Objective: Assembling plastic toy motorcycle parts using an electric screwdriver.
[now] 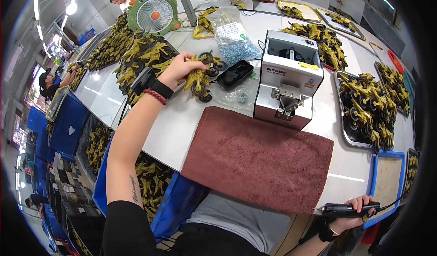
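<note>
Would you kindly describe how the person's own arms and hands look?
Both hands are ungloved. Above the left hand are a wide black wristband and a red beaded bracelet; the forearm bears a dark tattoo below a short black sleeve. The right hand has a black wrist strap behind it.

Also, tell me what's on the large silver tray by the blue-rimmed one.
The silver tray holds a heap of yellow toy pieces with black wheels, some overlapping its near rim. Most of the tray's bottom and the heap's lower layers are covered.
</note>
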`<state>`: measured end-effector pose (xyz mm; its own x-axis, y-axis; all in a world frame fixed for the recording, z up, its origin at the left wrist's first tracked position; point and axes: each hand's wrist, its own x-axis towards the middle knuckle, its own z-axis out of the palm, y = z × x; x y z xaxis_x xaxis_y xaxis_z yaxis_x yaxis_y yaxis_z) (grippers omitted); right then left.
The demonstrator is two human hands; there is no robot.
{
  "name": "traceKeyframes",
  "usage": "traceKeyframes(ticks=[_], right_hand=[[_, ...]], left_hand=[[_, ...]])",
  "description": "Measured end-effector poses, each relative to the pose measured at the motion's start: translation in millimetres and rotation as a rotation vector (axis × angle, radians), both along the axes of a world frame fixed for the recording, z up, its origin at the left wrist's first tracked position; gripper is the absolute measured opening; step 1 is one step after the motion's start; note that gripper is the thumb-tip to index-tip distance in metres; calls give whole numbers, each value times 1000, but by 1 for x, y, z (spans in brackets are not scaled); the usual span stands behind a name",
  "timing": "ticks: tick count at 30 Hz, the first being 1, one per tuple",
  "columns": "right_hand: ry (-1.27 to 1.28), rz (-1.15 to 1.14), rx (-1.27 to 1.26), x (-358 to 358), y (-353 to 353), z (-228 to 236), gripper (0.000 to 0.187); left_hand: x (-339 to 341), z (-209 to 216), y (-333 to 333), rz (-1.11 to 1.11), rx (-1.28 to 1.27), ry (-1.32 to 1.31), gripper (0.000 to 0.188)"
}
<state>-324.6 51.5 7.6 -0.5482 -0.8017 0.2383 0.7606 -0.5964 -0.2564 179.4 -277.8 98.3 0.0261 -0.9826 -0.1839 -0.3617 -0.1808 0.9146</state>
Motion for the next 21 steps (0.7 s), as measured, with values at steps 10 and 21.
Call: traceKeyframes(ticks=[10,21], right_hand=[[12,-1,-21,3,-2,2,25],[-2,-16,-17,7,-3,5,24]], left_hand=[[-16,11,25,-203,169,-514,69],[-18,3,23,-136,151,-150,56]])
